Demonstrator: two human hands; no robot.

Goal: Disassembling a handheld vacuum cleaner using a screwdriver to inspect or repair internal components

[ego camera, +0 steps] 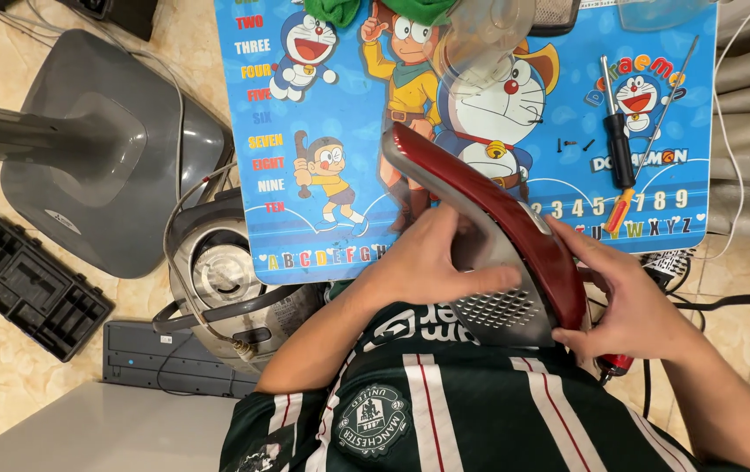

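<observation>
While the blue cartoon-printed table (pixel 322 131) carried the work, a red and grey handheld vacuum body (pixel 497 236) lay tilted across its near edge, against the person's lap. The left hand (pixel 440 262) lay flat on the grey side, fingers together over the vent grille (pixel 502 308); the right hand (pixel 628 301) curled around the red back, clamped on the shell. A steady two-handed hold, I judged, suited turning it without slipping. Yellow and white letters and numerals ran along the table's left and bottom borders. A black-handled screwdriver (pixel 618 140) lay beside small dark screws (pixel 574 144).
</observation>
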